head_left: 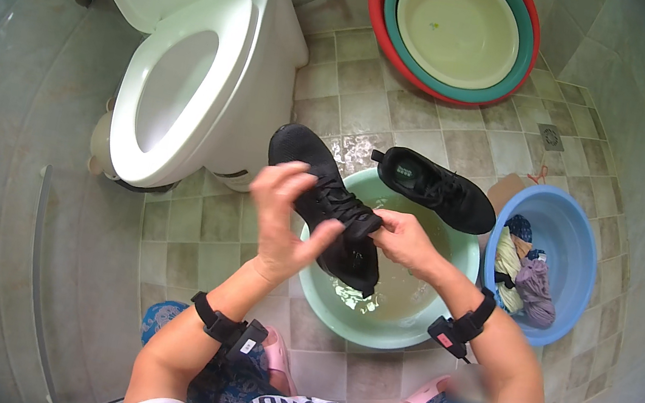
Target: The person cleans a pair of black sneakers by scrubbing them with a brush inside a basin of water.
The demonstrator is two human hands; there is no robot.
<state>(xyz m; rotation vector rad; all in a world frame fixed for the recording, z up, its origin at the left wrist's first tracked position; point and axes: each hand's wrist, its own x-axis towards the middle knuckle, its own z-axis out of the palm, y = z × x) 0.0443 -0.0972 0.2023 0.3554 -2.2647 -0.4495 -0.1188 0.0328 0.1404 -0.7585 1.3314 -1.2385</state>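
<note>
A black lace-up shoe is held over a pale green basin of cloudy water. My right hand pinches the shoe at its tongue, near the ankle opening. Beside the shoe's left edge is my left hand, its fingers spread and slightly blurred; it does not grip the shoe. The other black shoe rests across the far rim of the same basin, its opening facing up.
A white toilet with its lid raised stands at the far left. At the right, a blue basin holds wet-looking clothes. Nested red, teal and cream basins lean at the back. A floor drain is set in the tiles.
</note>
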